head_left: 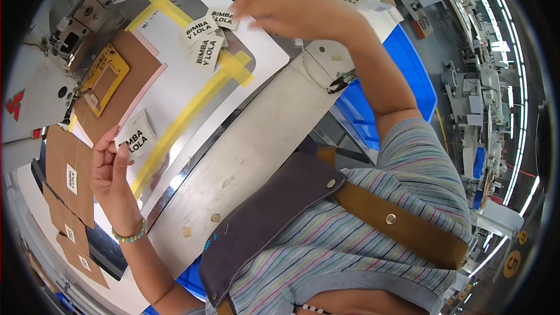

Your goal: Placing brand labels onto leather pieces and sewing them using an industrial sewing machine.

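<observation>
One label or more pinched in left hand; right hand near loose labels; blurred grip unclear.

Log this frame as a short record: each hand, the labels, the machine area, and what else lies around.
Left hand: pinching a white label with black print
Right hand: motion-blurred, fingertips by the label pile; contact unclear
Label pile: loose, overlapping, on a white sheet
Sheet: yellow tape near the pile
Machine area: sewing machine at left; yellow frame on a brown panel
Lower left: brown pieces bearing white labels
Right side: blue bin
</observation>
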Tool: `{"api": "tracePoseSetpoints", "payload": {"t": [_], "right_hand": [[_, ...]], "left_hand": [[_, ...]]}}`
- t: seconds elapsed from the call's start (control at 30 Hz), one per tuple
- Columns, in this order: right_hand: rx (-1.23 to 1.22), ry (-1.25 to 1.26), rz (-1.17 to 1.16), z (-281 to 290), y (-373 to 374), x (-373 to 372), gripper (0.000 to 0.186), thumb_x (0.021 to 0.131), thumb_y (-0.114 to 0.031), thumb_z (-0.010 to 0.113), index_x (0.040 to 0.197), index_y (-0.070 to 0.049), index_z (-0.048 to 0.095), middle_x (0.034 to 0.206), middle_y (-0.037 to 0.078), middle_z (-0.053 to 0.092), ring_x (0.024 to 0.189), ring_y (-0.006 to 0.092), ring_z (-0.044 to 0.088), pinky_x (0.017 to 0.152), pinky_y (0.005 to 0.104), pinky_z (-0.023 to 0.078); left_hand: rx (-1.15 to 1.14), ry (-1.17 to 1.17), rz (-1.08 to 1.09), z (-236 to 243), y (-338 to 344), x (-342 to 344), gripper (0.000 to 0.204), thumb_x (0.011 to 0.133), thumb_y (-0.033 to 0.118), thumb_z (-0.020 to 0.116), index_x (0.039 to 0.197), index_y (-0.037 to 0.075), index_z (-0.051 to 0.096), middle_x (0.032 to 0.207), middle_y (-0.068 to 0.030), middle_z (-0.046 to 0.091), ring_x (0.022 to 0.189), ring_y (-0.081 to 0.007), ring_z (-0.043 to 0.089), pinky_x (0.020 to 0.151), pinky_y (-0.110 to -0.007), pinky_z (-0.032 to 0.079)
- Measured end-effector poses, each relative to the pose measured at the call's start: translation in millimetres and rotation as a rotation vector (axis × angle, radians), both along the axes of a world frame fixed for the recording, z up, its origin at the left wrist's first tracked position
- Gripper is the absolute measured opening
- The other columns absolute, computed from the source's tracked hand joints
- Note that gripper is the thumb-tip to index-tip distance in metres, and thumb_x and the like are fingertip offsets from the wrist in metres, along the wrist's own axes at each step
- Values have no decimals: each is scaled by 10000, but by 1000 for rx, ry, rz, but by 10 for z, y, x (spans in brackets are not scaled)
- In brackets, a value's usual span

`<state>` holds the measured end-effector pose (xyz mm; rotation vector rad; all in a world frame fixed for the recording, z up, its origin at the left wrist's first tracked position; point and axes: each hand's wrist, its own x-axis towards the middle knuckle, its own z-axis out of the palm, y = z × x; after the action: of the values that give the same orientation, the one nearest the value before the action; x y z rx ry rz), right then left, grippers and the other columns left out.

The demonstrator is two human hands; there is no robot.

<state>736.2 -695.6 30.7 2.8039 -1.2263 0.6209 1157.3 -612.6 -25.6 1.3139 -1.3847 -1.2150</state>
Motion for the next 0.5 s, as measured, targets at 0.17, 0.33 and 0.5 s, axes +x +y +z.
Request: {"api": "tracePoseSetpoints", "payload": {"t": [0.17,0.33,0.5], "right_hand": [[239,300,-554,400,292,-545,300,1071,-304,634,1294,-144,754,1237,149,765,1082,338,733,955,419,569],[276,-95,-263,240,329,-252,217,979,-184,702,1149,-75,778,1061,98,775,859,254,716,758,363,560],[353,-288,142,71,206,542,202,1000,-180,683,1106,-32,771,1005,115,761,796,265,693,708,346,550]], "left_hand": [[22,47,-23,-37,-41,61,367,1074,158,644,1420,37,625,1011,68,647,905,-26,532,867,-228,428],[106,44,1,-39,-95,-83,361,1056,140,660,1393,26,600,1021,30,725,918,-53,585,900,-244,461],[131,211,-7,-60,-97,-317,228,1000,68,732,1212,37,650,1020,-54,802,857,-66,661,797,-236,514]]}}
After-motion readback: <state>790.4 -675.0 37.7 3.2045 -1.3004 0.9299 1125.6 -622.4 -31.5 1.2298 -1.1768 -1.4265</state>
